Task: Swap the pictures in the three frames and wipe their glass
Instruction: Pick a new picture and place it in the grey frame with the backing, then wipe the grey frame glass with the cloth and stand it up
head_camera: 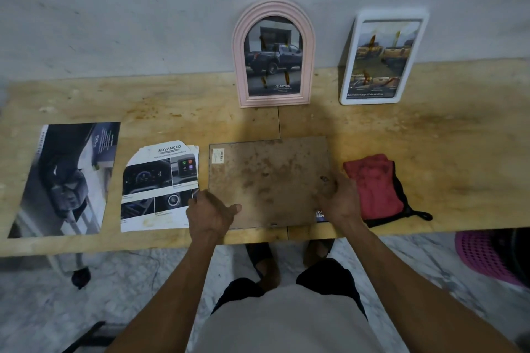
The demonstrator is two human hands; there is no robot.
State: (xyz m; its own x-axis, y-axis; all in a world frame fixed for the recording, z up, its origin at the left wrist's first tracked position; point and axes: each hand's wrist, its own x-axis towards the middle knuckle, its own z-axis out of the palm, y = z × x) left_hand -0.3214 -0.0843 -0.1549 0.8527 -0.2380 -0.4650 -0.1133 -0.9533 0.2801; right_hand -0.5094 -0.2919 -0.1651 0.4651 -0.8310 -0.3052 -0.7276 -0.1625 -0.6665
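Desk (430, 129): wooden top, stained and worn, set against a grey wall; it carries all the frames, the prints and the cloth.
Face-down frame (269, 180): lies flat at the desk's near edge with its mottled brown backing board up; a small barcode sticker sits at its far left corner, and a strip of a printed picture shows at its near right corner.
Left hand (210, 213): rests at the near left corner of the face-down frame, fingers loosely curled over the edge, thumb pointing right over the board; I cannot tell whether it truly grips the frame.
Right hand (339, 200): laid on the near right part of the backing board, fingers bent down onto it; whether it holds the edge or only presses cannot be told.
Pink arched frame (274, 54): stands upright, leaning on the wall behind the face-down frame, with a picture of a dark pickup truck behind smeared glass.
White frame (383, 57): rectangular, leans on the wall to the right of the pink one, well apart from it; its glass carries yellowish smears over a picture of trucks.
Arch-cut print (160, 186): loose sheet headed "ADVANCED", flat just left of the face-down frame, its right edge under the left hand.
Large print (67, 178): dark rectangular sheet, flat at the desk's left end.
Red cloth (372, 183): folded on a black cloth, just right of the right hand.
Pink basket (484, 258): on the floor below the desk's right side.
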